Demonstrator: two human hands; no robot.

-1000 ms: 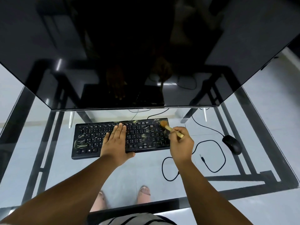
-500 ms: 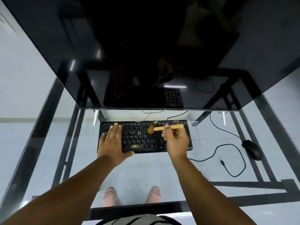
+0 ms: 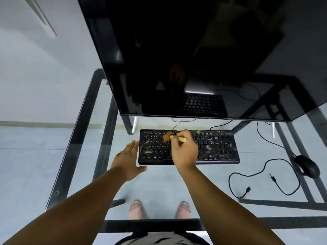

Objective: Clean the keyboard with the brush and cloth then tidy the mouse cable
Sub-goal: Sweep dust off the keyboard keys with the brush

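A dusty black keyboard (image 3: 217, 147) lies on the glass desk under the monitor. My right hand (image 3: 184, 151) grips a small wooden brush (image 3: 168, 136), its bristles on the keys at the keyboard's upper left. My left hand (image 3: 126, 160) lies flat with straight fingers on the glass, just off the keyboard's left end. The black mouse (image 3: 307, 166) sits at the far right, and its cable (image 3: 265, 167) loops loosely across the glass to a free plug. No cloth is in view.
A large dark monitor (image 3: 194, 59) overhangs the back of the glass desk (image 3: 79, 138). Black frame bars run under the glass. A second thin cable (image 3: 269, 137) trails from behind the monitor. My feet (image 3: 160, 208) show through the glass below.
The brush has swept from the keyboard's right end to its upper left. My left hand has come off the keys and now lies beside the keyboard's left end. The view has swung left.
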